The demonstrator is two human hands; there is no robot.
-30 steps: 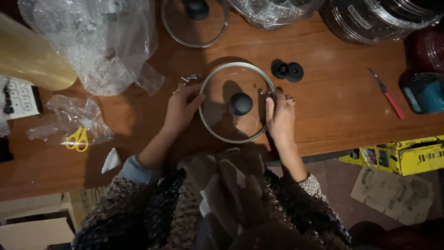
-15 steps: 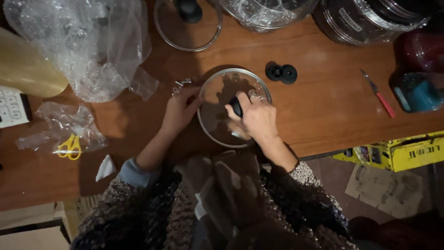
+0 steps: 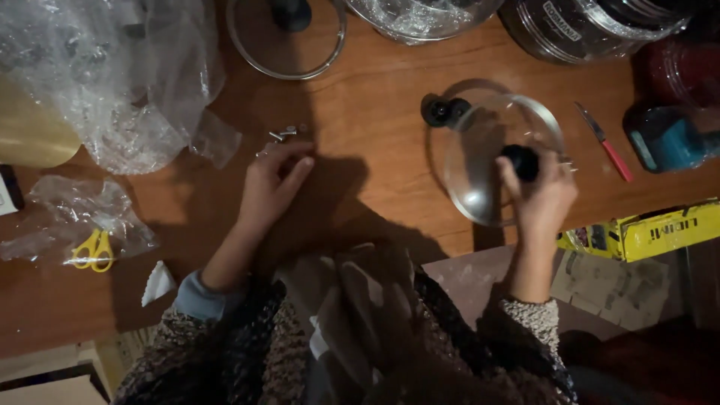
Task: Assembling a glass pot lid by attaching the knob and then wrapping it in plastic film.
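Observation:
My right hand [image 3: 541, 196] grips the black knob of a round glass lid [image 3: 480, 161] with a metal rim and holds it tilted above the wooden table [image 3: 375, 127], right of centre. My left hand [image 3: 271, 186] rests on the table with its fingers loosely spread, empty. Its fingertips lie just below a few small metal screws [image 3: 283, 134]. Two loose black knob parts [image 3: 442, 110] sit by the lid's upper left edge.
A second glass lid [image 3: 289, 34] lies at the top. Clear plastic wrap [image 3: 112, 75] fills the upper left, yellow scissors [image 3: 94, 250] lie in a bag at left. Pots [image 3: 585, 26], a red-handled tool [image 3: 607, 146], a teal object [image 3: 671, 142] and a yellow box [image 3: 652, 232] crowd the right.
My right hand moved onto the lid's knob and carried the lid to the right, off the table. My left hand let go of the rim and dropped to the table near the screws.

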